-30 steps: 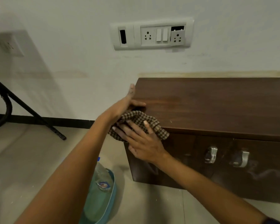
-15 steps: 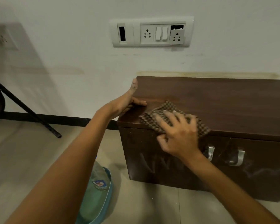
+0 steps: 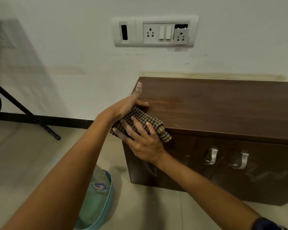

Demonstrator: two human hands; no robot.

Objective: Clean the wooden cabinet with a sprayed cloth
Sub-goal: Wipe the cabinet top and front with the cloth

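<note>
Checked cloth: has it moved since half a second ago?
Yes. The cloth slid left along the cabinet's front edge, away from the door handles, to the left corner under the right hand.

A home room: wall sockets (image 3: 155, 32), tiled floor (image 3: 23, 160), low cabinet (image 3: 223, 105).
</note>
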